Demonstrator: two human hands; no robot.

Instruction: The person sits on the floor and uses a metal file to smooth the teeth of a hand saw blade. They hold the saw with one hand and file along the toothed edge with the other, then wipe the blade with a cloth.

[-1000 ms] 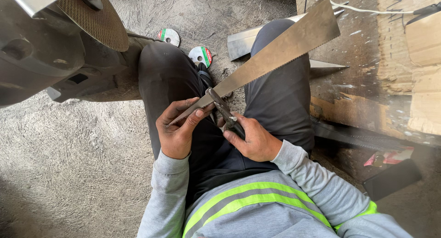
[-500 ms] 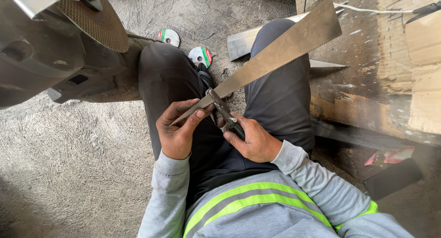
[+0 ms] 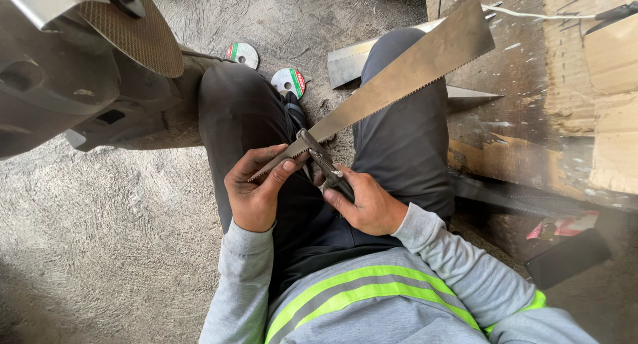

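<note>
saw blade [image 3: 399, 78]: long bare steel strip, no handle, teeth along its lower edge; widest at the far squared end, tapering to a narrow tip
blade pose: slants from upper right, over the right thigh, down to the lap; narrow tip lies across the left hand's fingers
pliers [image 3: 323, 163]: dark metal, jaws clamped on the toothed edge near the narrow end; handles angle down-right into the right hand

A seated person's left hand [image 3: 256, 191] pinches the narrow end of a toothed saw blade [image 3: 399, 75] slanting across the lap — the right hand [image 3: 362, 201] closes pliers [image 3: 322, 159] on its toothed edge. Two cutting discs [image 3: 289, 82] lie on the concrete floor [image 3: 100, 238].
</note>
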